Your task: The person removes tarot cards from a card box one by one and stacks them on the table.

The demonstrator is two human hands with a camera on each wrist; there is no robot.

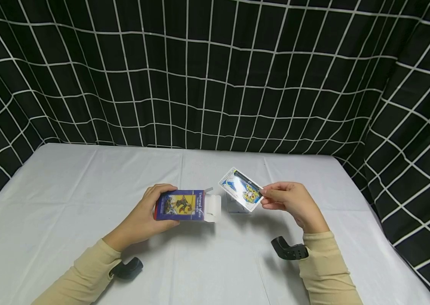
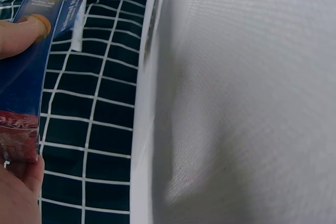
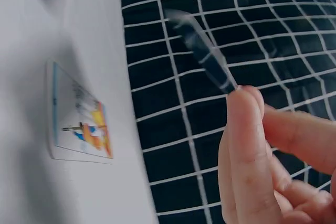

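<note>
My left hand [image 1: 147,217] grips a blue tarot card box [image 1: 180,205] above the white tabletop, its printed front facing up. The box's white end flap [image 1: 213,207] hangs open toward the right. In the left wrist view, the thumb presses along the side of the box [image 2: 23,77]. With thumb and fingertips, my right hand [image 1: 293,201] pinches one picture card [image 1: 238,186] by its corner, tilted and shiny. The right wrist view has that card [image 3: 205,51] nearly edge-on. Beneath it, a small stack of cards [image 3: 79,121] lies on the table, mostly covered by the held card in the head view.
A white cloth [image 1: 85,186] with creases covers the table. Black curtains with a white grid [image 1: 199,76] stand behind it and along the sides. Black wrist-worn devices [image 1: 289,250] jut out beneath both sleeves.
</note>
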